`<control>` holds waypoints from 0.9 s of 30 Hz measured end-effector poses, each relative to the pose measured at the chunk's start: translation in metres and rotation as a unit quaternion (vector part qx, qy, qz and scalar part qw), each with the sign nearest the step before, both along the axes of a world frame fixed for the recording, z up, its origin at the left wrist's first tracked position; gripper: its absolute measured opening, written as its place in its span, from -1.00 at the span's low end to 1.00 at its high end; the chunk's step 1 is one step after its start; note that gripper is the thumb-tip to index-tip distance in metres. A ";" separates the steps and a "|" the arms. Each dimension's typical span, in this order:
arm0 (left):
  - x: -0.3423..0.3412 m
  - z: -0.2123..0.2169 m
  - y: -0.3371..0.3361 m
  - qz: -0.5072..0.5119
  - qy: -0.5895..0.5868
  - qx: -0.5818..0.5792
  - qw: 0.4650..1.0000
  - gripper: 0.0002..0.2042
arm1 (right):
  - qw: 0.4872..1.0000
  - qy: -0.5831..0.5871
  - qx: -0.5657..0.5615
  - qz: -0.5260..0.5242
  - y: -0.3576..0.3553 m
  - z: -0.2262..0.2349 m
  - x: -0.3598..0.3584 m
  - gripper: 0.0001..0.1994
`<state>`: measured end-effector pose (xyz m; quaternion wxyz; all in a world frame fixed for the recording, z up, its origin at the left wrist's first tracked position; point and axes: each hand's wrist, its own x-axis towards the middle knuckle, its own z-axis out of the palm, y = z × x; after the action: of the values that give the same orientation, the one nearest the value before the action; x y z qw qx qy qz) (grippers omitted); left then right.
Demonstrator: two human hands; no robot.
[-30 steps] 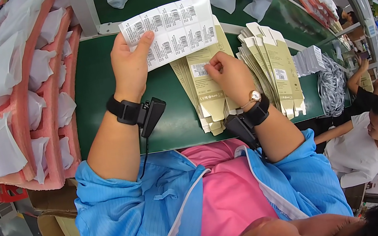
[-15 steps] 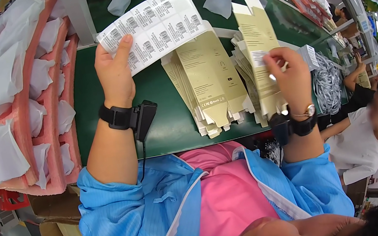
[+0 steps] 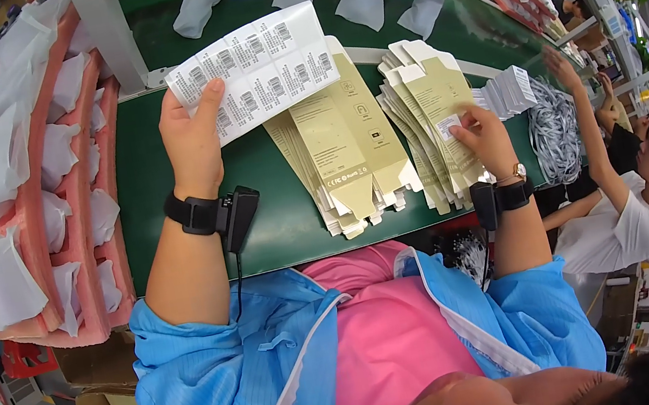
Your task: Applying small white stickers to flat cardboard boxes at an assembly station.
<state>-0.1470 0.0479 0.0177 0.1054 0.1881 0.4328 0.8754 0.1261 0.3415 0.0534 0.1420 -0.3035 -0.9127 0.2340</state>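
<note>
My left hand [image 3: 192, 143] pinches a white sheet of barcode labels [image 3: 259, 67] by its left end, thumb on top. The sheet hangs above a stack of flattened khaki cartons [image 3: 338, 131]. To the right, my right hand [image 3: 488, 139] is closed at the right edge of a flattened carton [image 3: 436, 89] that lies atop a second stack. Its thumb rests beside a small white label [image 3: 447, 125] on the carton's face; the other fingers are curled and partly hidden.
Pink foam trays [image 3: 73, 184] with white-wrapped items stand at the left. Several translucent pouches [image 3: 362, 0] lie on the green belt beyond. At right are a stack of small white cards [image 3: 508, 93] and bundled grey cords [image 3: 555, 134]. A person in white [image 3: 620, 226] sits beyond.
My right hand and its carton have come down toward me onto the right stack. The label sheet has dropped slightly. Another pouch shows on the belt, and the neighbouring person has raised an arm.
</note>
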 end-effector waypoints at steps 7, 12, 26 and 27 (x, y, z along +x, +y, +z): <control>0.001 0.002 0.000 -0.008 0.012 -0.009 1.000 -0.76 | 0.980 -0.062 0.186 0.037 -0.017 0.033 -0.012 -0.58; 0.008 0.003 -0.003 -0.077 0.067 -0.051 0.993 -0.75 | 0.960 0.050 0.220 0.165 -0.073 0.072 -0.054 -0.61; 0.013 0.008 -0.007 -0.134 0.139 -0.103 0.976 -0.73 | 0.883 0.155 0.288 0.337 -0.115 0.073 -0.146 -0.81; 0.012 0.008 -0.006 -0.133 0.137 -0.103 0.976 -0.73 | 0.879 0.164 0.299 0.333 -0.115 0.071 -0.147 -0.83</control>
<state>-0.1347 0.0416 0.0256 0.1789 0.3504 0.5024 0.7699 -0.0206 0.2263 0.1242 0.2874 0.1183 -0.9500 0.0304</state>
